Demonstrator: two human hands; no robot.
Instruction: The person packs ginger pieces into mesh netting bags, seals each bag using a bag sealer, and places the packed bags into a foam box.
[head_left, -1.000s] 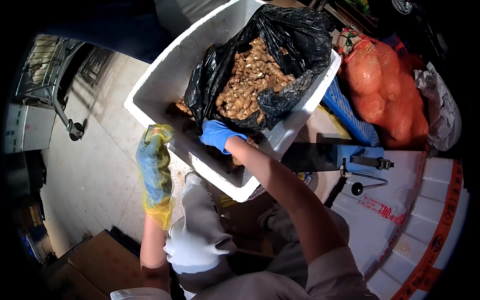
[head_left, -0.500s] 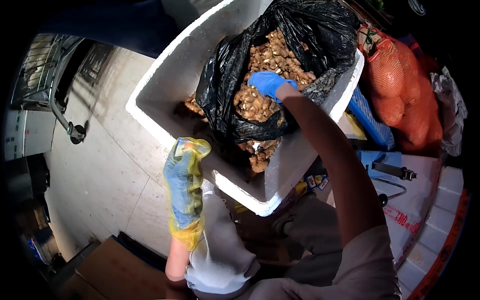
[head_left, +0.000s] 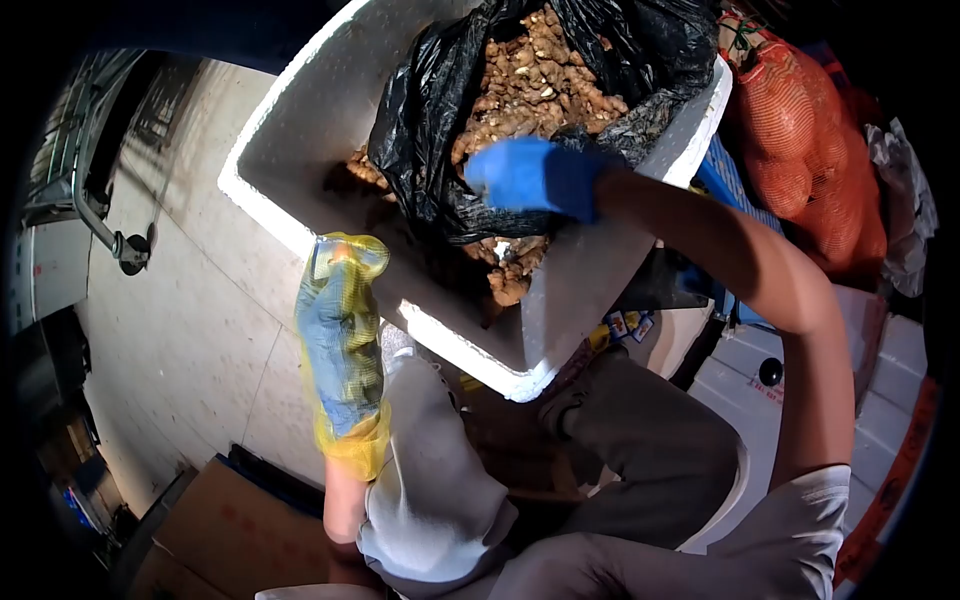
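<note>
Knobbly ginger roots [head_left: 545, 85] lie in an open black plastic bag [head_left: 415, 130] inside a white foam box [head_left: 290, 130]. Over the bag's near part is my right hand [head_left: 535, 178] in a blue glove; it is blurred, and its fingers and anything in them cannot be made out. My left hand [head_left: 342, 335], also blue-gloved, is upright beside the box's near left edge, covered down to the wrist by yellow mesh [head_left: 355, 445]. Its fingers look curled, but what they hold is hidden. More ginger [head_left: 512, 275] lies in the box outside the bag.
Red mesh sacks [head_left: 790, 120] with round contents stand right of the box, beside crumpled clear plastic [head_left: 900, 190]. White boxes [head_left: 735, 390] are at the right. A metal cart [head_left: 90, 200] stands at the far left; brown cardboard [head_left: 230, 520] lies at the lower left.
My right hand has shifted toward me and its forearm has swung outward to the right. The camera view has shifted, so the box and my left hand appear higher and farther left.
</note>
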